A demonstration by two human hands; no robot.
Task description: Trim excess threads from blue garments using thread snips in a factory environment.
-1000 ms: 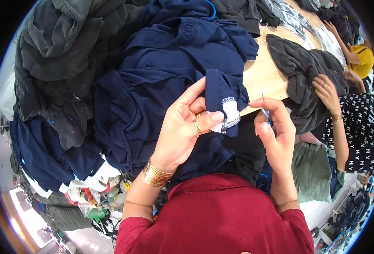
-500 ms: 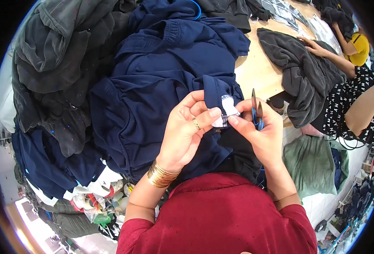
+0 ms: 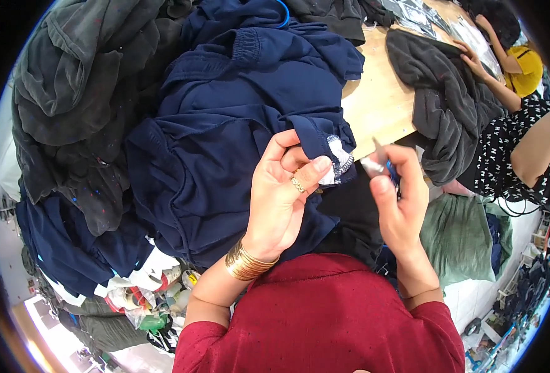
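Note:
A navy blue garment [image 3: 231, 93] is spread over the work surface before me. Between thumb and fingers, my left hand [image 3: 281, 193] pinches a folded edge of it, where a white piece of fabric [image 3: 339, 151] with dark stitching shows. My right hand [image 3: 405, 196] is closed round small blue-handled scissors [image 3: 391, 169], blurred by motion, their blades pointing away from me. A white scrap [image 3: 371, 166] shows by the right thumb and blades, also smeared. The right hand is a short way to the right of the garment edge, apart from it.
Dark grey garments [image 3: 69, 112] are heaped at the left. A pale wooden table [image 3: 381, 93] lies beyond my right hand. At the right a co-worker's hand [image 3: 471, 61] rests on a dark grey garment [image 3: 443, 99]. A green cloth [image 3: 455, 239] hangs below.
My right hand has moved right, away from the white fabric it was touching, with the scissors and a white scrap. My left hand keeps its pinch on the garment edge.

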